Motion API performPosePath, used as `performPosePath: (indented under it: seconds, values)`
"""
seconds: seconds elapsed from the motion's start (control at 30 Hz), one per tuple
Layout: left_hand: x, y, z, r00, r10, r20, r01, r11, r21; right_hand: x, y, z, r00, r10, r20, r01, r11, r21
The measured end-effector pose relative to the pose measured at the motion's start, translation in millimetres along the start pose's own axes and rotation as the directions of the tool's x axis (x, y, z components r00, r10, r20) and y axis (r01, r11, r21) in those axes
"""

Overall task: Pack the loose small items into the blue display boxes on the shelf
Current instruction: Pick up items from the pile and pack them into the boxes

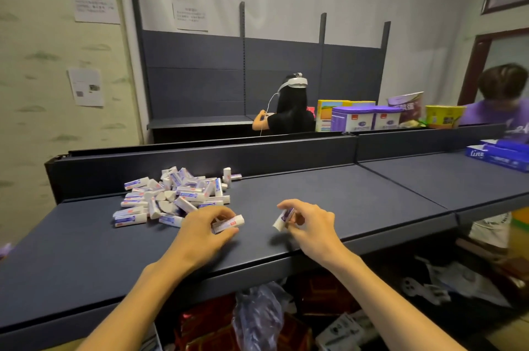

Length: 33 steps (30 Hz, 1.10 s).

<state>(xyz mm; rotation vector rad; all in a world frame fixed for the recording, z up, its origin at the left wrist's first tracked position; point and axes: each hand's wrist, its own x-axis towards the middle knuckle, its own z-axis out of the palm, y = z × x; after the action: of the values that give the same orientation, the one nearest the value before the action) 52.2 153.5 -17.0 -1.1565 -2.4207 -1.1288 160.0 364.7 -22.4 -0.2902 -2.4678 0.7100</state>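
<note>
centre of frame: dark blue shelf [343, 202] running from lower left to right edge. left of centre: heap of small white tubes [174, 197] with blue-and-red labels, lying loose on the shelf surface; one tube standing upright [227, 174] at the heap's far right edge, near the back panel. lower centre: left hand [206, 226], fingers curled, pinching one white tube [228, 224] held roughly level just above the shelf, just right of the heap. right of it: right hand [307, 222], fingers curled, pinching a second white tube [283, 219], tilted with its lower end towards the shelf; hands apart. right edge: blue boxes [499, 156] resting on the adjoining shelf section, well apart from the heap. upper centre: seated person wearing a white headset [297, 82]; cartons and purple tins [365, 119] behind the shelf back. upper left: paper notices [96, 6] on the wall.
</note>
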Motion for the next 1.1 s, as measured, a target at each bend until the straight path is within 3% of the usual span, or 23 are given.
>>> performPosePath:
  seconds: [0.33,0.63,1.1]
  values:
    - [23.6,88.8,80.7,0.996,-0.084,-0.004,0.084,0.995,-0.06,-1.5,94.8,-76.3,0.993,-0.116,0.004,0.116,0.988,-0.103]
    - [46.7,164.1,151.5,0.991,-0.127,0.039,0.133,0.925,-0.356,-4.3,178.5,-150.2,0.992,-0.124,0.002,0.123,0.984,-0.131]
    - [127.8,222.8,264.0,0.995,-0.071,0.068,0.09,0.94,-0.328,36.9,300.6,-224.7,0.992,-0.12,-0.025,0.114,0.977,-0.178]
